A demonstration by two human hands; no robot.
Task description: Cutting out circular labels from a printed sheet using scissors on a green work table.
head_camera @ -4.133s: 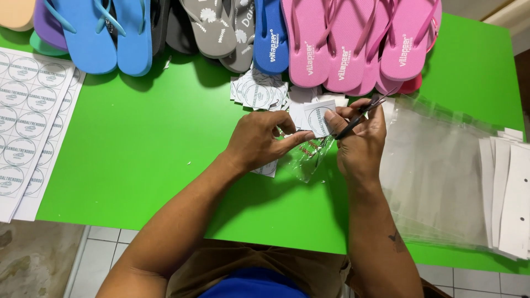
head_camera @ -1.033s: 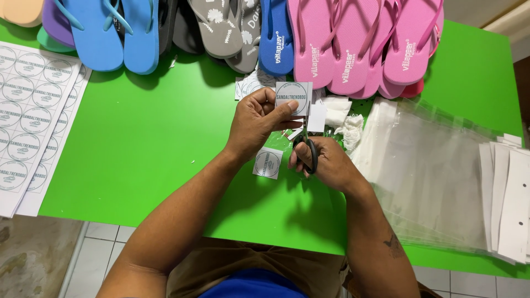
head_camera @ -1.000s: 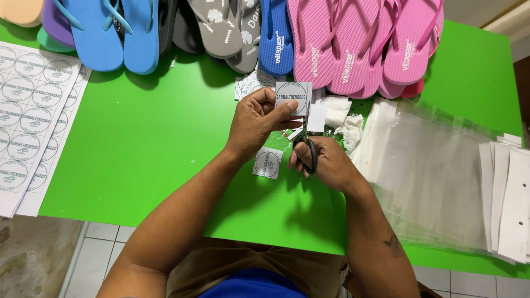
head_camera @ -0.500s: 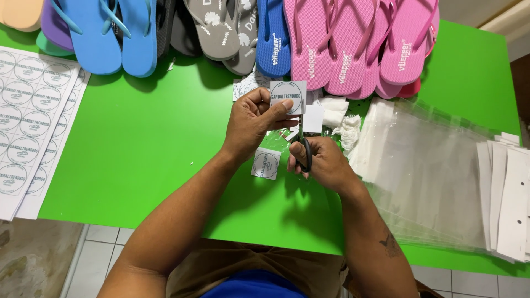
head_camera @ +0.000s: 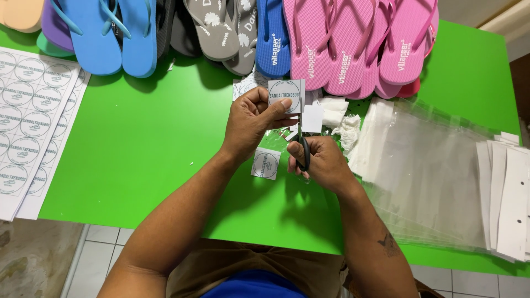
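My left hand (head_camera: pixel 252 122) pinches a small square paper label with a round print (head_camera: pixel 286 95), held upright above the green table (head_camera: pixel 138 154). Just right of it, my right hand (head_camera: pixel 326 164) grips black-handled scissors (head_camera: pixel 303 152), whose blades point up to the label's lower right edge. A cut-out square label (head_camera: pixel 266 164) lies flat on the table under my left wrist. A few more cut labels (head_camera: pixel 247 84) lie behind my left hand.
Flip-flops in blue (head_camera: pixel 105 33), grey (head_camera: pixel 221 30) and pink (head_camera: pixel 353 44) line the far edge. Sheets of printed round labels (head_camera: pixel 27 110) lie at the left. Clear plastic bags (head_camera: pixel 430 171) and white card headers (head_camera: pixel 508 198) cover the right side. Paper scraps (head_camera: pixel 342 118) sit near the scissors.
Since 4 s ago my left hand has lifted a label upright and the scissors have come in below it. Over the last second both hands have barely shifted.
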